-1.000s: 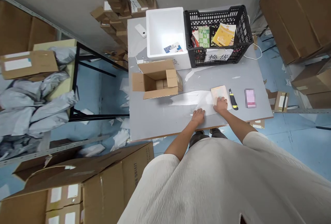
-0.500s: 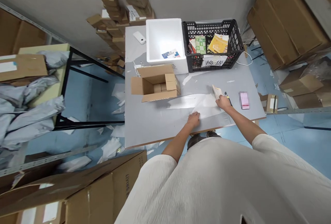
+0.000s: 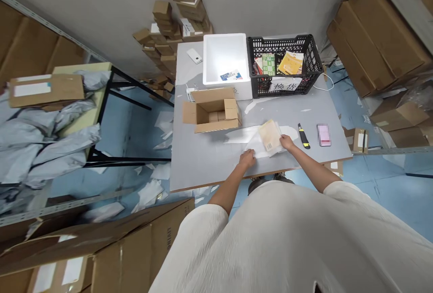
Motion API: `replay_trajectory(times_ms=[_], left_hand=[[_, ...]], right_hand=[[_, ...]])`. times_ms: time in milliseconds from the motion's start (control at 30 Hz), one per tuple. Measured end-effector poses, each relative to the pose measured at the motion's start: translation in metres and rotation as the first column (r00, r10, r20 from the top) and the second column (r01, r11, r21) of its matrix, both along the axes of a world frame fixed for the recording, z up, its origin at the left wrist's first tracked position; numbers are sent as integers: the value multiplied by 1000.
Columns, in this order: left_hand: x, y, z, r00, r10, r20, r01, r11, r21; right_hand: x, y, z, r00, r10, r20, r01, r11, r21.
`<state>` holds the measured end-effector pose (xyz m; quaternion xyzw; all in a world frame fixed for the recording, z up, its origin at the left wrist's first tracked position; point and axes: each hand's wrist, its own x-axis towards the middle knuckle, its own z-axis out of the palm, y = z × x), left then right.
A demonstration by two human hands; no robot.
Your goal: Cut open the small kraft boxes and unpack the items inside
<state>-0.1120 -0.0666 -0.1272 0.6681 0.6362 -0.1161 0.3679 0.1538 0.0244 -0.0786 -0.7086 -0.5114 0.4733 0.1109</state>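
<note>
On the grey table lies a flat cream-coloured packet [image 3: 269, 134] with a small printed block at its lower corner. A thin translucent plastic bag [image 3: 254, 145] spreads around and under it. My right hand [image 3: 287, 142] is closed on the right edge of the packet and the plastic. At the lower left, my left hand [image 3: 248, 158] pinches the edge of the plastic bag; its fingertips are small in view. A yellow-and-black utility knife [image 3: 303, 136] rests to the right of my right hand, touching neither hand.
Behind my hands stand an open cardboard box [image 3: 216, 127], a white foam bin [image 3: 224, 38] and a black crate [image 3: 251, 58] of packets. A pink phone-shaped object [image 3: 324, 135] lies right. Grey parcels [image 3: 64, 144] fill the left shelf; a large carton [image 3: 135, 248] stands lower left.
My right hand has drawn the packet left and laid it flatter over the plastic. The knife is now uncovered. The whole view has shifted slightly, with the table sitting farther right.
</note>
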Motion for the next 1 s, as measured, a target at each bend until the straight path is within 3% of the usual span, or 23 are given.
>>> replay_trajectory(times_ms=[167,233,367,500,633,833,1000], left_hand=[[5,-1,-4,1000,-3,-14,3,1000,7],[6,-1,-5,1000,-5,-24,5,1000,6],[4,-1,-5,999,-16,-41,17,1000,14],[4,-1,-4,1000,-18,-14,19,998,63],[4,-4,-3,1000,-12,3,12,998,61],[-1,-10,-4,1000,-12,13,12,1000,4],[-3,-12,-7,1000,-9,3,9,1000,-5]], right_hand=[[13,-15,-13,983,61,173,-56,998,-35],[14,-20,-13,955,85,285,-99,994,36],[-1,-30,-12,866,199,459,-299,942,155],[-32,-34,-15,808,378,451,-430,902,15],[-59,-38,-22,751,442,490,-440,889,-128],[-78,-43,-28,654,468,595,-468,867,-167],[-84,-37,-26,673,460,580,-435,880,-192]])
